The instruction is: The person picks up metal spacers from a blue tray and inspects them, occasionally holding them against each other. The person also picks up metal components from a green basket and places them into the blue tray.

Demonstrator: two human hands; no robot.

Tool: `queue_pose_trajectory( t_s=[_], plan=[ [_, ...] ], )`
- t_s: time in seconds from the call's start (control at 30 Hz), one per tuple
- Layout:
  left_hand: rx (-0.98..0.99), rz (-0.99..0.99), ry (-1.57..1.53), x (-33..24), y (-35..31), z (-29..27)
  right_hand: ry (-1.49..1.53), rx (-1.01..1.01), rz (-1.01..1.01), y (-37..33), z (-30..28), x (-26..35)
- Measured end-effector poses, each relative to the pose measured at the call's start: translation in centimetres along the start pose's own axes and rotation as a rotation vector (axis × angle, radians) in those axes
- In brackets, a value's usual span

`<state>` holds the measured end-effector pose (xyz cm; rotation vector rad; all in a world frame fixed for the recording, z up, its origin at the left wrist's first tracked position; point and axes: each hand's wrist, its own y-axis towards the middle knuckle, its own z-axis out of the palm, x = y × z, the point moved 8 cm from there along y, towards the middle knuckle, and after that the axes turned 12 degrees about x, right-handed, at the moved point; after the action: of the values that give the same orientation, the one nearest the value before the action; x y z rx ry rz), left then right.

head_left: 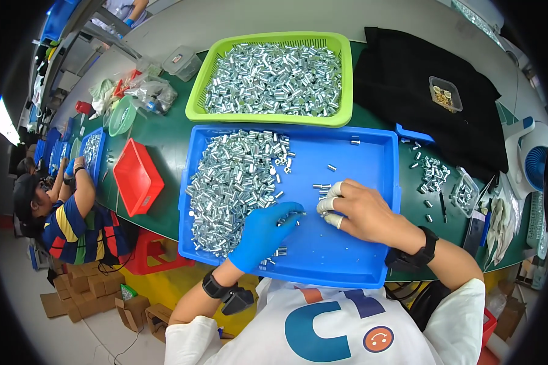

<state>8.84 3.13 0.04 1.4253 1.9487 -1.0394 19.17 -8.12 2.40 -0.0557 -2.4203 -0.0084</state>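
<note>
A blue tray [341,255] lies before me, its left half heaped with small silver flanged metal sleeves [234,182]. My left hand [263,236], in a blue glove, is over the tray beside the heap. Its fingers are closed around a few of the sleeves, which show at the fingertips. Close by, my right hand [366,213] has white finger cots on several fingertips. Those fingers are bent and drawn together; what they hold, if anything, is hidden. A few loose sleeves [321,187] lie on the tray just beyond the right fingertips.
A green basket [195,103] full of sleeves stands behind the tray. To the left are a red bin [139,176] and a seated co-worker [73,225]. Black cloth [402,79] bears a small clear box [444,94]. More sleeves [433,173] lie on the table at right.
</note>
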Motion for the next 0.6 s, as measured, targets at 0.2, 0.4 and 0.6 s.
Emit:
queue_pose_trajectory(
  t_s=[0.2,0.4,0.6],
  plan=[
    [0.016,-0.063,-0.681,-0.1,-2.9,2.8,0.656,-0.071,0.174,-1.8,2.7,1.2],
    [0.114,-0.138,-0.757,0.8,-4.6,4.0,0.606,-0.155,0.060,-2.1,3.0,2.7],
    [0.161,-0.137,-0.735,1.0,-4.8,4.4,0.556,-0.175,0.004,-2.2,3.3,2.9]
  ],
)
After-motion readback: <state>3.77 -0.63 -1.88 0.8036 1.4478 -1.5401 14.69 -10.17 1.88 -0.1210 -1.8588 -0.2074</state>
